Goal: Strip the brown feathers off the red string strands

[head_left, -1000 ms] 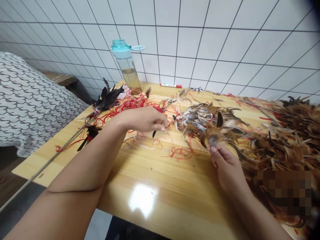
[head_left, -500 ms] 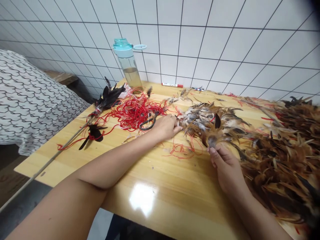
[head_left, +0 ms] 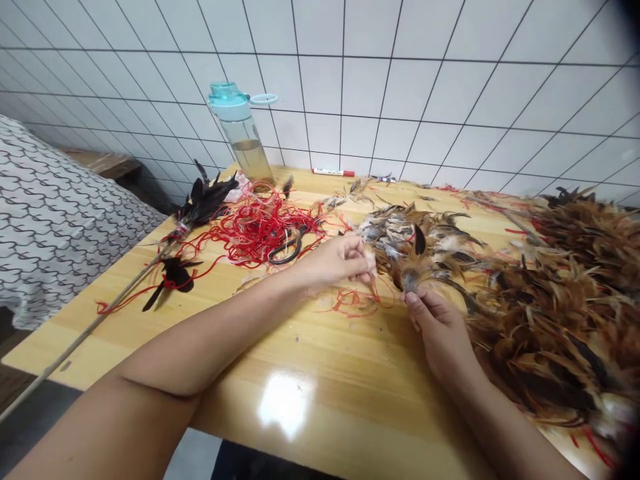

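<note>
My left hand [head_left: 345,260] has its fingers pinched together beside the near left edge of a loose feather pile [head_left: 400,223]. A pale, blurred wisp that looks like a feather [head_left: 371,261] shows at its fingertips. My right hand [head_left: 437,320] is closed, thumb against fingers, on the base of a small bunch of feathers [head_left: 411,277], grey fluff below and brown and black above. Between the hands and a little nearer lie thin red strands [head_left: 355,301]. Black-handled scissors [head_left: 287,250] rest by my left wrist, partly under a red string tangle [head_left: 260,227].
Brown feathers [head_left: 550,333] spread over the table's right side. At left, a stick [head_left: 90,327] with black feathers [head_left: 207,200] tied at its end overhangs the table edge. A water bottle [head_left: 245,143] and a red-capped marker [head_left: 333,173] stand and lie near the tiled wall.
My left hand has drawn back from the feather pile toward me, its fingers now pinched on a pale wisp. My right hand keeps its bunch. The view has shifted slightly right.
</note>
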`<state>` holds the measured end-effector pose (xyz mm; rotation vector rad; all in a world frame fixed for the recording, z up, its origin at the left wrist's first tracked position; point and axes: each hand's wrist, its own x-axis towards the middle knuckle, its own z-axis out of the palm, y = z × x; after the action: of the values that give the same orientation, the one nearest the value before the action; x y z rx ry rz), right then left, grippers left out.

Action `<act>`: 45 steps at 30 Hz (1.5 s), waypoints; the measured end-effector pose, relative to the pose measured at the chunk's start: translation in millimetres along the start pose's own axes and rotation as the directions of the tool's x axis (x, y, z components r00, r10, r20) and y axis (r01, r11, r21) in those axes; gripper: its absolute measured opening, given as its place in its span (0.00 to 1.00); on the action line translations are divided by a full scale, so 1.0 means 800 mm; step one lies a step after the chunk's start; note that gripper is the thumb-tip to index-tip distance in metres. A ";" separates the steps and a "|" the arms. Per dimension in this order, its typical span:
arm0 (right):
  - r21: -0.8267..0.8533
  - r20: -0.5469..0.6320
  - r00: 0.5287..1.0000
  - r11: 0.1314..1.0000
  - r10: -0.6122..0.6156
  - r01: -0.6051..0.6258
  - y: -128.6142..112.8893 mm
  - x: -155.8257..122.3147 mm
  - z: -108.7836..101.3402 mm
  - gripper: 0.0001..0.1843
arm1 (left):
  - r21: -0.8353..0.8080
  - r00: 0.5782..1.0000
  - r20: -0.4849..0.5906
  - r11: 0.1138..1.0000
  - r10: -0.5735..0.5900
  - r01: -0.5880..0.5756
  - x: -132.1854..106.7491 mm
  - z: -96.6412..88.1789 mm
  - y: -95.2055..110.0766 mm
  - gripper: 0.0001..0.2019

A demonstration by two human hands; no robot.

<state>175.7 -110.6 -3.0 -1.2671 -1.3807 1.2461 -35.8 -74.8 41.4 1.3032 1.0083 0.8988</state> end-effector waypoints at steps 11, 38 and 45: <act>0.001 0.058 0.998 1.000 0.021 -0.021 0.002 0.000 0.002 0.15 | 0.121 0.999 0.007 0.992 0.039 -0.040 -0.010 0.049 -0.019 0.07; 0.093 0.035 0.999 0.995 0.037 -0.040 0.010 0.000 0.000 0.15 | 0.881 0.928 -0.070 0.459 0.367 -0.115 0.020 -0.017 -0.052 0.07; 0.060 0.023 0.999 0.998 0.026 -0.028 0.009 -0.001 -0.001 0.15 | 0.573 0.940 -0.186 0.808 0.287 -0.133 0.016 -0.010 -0.036 0.03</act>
<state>177.8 -111.2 -10.0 -1.2379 -1.3357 1.3137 -39.9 -61.9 11.7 1.8502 1.4264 1.0091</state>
